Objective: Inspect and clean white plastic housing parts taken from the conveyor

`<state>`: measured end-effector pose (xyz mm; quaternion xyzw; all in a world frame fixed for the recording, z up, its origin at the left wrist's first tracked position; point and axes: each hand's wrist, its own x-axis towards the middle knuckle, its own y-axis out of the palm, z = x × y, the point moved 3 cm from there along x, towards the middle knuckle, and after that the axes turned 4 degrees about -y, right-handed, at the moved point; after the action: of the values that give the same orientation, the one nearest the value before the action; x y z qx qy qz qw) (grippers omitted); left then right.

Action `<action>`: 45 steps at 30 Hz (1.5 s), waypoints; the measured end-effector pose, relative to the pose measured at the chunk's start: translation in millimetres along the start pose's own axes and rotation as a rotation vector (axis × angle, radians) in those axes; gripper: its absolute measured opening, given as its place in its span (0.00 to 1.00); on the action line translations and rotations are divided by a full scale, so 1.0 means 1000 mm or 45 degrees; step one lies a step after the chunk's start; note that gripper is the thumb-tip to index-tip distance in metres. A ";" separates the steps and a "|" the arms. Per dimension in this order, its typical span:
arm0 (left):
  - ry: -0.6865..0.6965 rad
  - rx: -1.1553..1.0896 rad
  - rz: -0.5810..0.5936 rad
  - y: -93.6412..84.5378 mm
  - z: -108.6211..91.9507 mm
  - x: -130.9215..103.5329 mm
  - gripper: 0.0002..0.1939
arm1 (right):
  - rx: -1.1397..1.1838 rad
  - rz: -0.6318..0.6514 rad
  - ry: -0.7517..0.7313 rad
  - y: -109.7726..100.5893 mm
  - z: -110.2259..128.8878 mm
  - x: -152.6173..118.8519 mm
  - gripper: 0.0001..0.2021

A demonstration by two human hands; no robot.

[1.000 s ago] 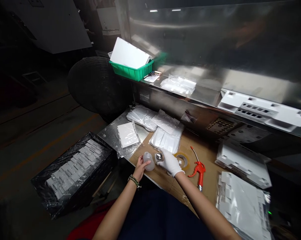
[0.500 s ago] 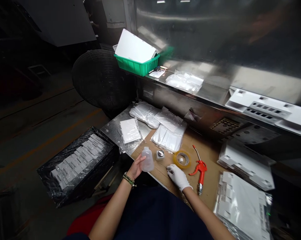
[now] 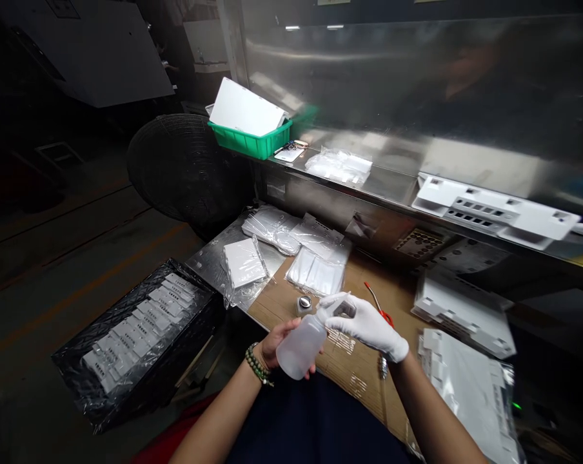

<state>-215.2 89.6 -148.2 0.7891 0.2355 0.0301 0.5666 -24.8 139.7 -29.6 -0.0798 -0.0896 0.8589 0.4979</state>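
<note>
My bare left hand (image 3: 276, 345), with a beaded bracelet at the wrist, is wrapped round a translucent plastic squeeze bottle (image 3: 301, 351). The bottle is held tilted above the front edge of the bench, its neck pointing up and to the right. At that neck, my white-gloved right hand (image 3: 369, 325) is closed in a pinch on a pale, pointed nozzle cap (image 3: 337, 305); the glove partly covers it. Just behind the bottle stands a small jar (image 3: 304, 305) with a shiny metal lid. A red air blow gun (image 3: 386, 317) lies partly hidden behind my right hand.
Clear plastic bags (image 3: 316, 269) and a wrapped white part (image 3: 244, 262) lie on the bench. White panels (image 3: 465, 316) are stacked at right. A black-lined crate (image 3: 127, 335) of white parts stands at left. A green bin (image 3: 253, 140) sits on the metal shelf (image 3: 388, 190).
My left hand has brought the bottle nearer and tilted it. My right hand has risen from the cardboard to the bottle's neck. The yellow tape roll is now out of sight.
</note>
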 end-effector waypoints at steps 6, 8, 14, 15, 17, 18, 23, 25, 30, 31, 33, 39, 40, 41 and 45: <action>-0.210 -0.219 0.334 0.026 0.020 0.013 0.41 | 0.374 0.223 -0.119 -0.001 0.008 -0.007 0.14; -0.233 -0.232 0.330 0.034 0.022 0.015 0.40 | 0.465 0.229 -0.119 -0.003 0.010 -0.009 0.15; -0.151 -0.143 0.170 0.042 -0.001 0.005 0.38 | 0.372 0.023 -0.023 -0.012 0.015 -0.013 0.16; -0.131 -0.130 0.129 0.043 -0.005 0.003 0.38 | 0.348 -0.005 -0.007 -0.012 0.016 -0.013 0.16; -0.128 -0.150 0.107 0.048 -0.007 0.001 0.37 | 0.353 -0.038 -0.026 -0.012 0.018 -0.012 0.16; -0.140 -0.189 0.137 0.052 -0.006 0.001 0.37 | 0.373 -0.043 -0.059 -0.012 0.020 -0.012 0.16; -0.187 -0.365 0.331 0.071 0.007 0.006 0.33 | 0.522 0.035 -0.170 -0.011 0.027 -0.008 0.17; -0.163 -0.326 0.320 0.073 0.006 0.007 0.33 | 0.530 0.079 -0.159 -0.013 0.029 -0.007 0.18; 0.029 0.143 -0.147 0.074 -0.015 -0.002 0.34 | 0.345 -0.001 -0.063 -0.016 0.028 -0.003 0.20; 0.173 0.345 -0.360 0.075 -0.022 -0.006 0.32 | 0.283 -0.042 -0.040 -0.015 0.026 -0.002 0.20; 0.509 0.811 -0.774 0.082 -0.035 -0.015 0.26 | 0.150 -0.143 0.015 -0.012 0.019 0.001 0.21; 0.514 0.807 -0.755 0.080 -0.024 -0.006 0.26 | 0.106 -0.269 0.056 -0.001 0.007 0.005 0.15; 0.358 0.571 -0.583 0.074 -0.016 -0.001 0.31 | 0.126 -0.237 0.035 0.001 0.009 0.005 0.11; 0.200 0.350 -0.402 0.069 -0.009 0.005 0.36 | 0.138 -0.208 0.020 0.004 0.011 0.005 0.08; -0.008 0.013 0.025 0.055 0.002 0.017 0.46 | 0.146 -0.269 -0.004 0.011 0.019 0.007 0.08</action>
<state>-180.6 81.5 -102.4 0.7943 0.2260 0.0321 0.5630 -41.7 138.9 -14.2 -0.0400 -0.0489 0.8056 0.5891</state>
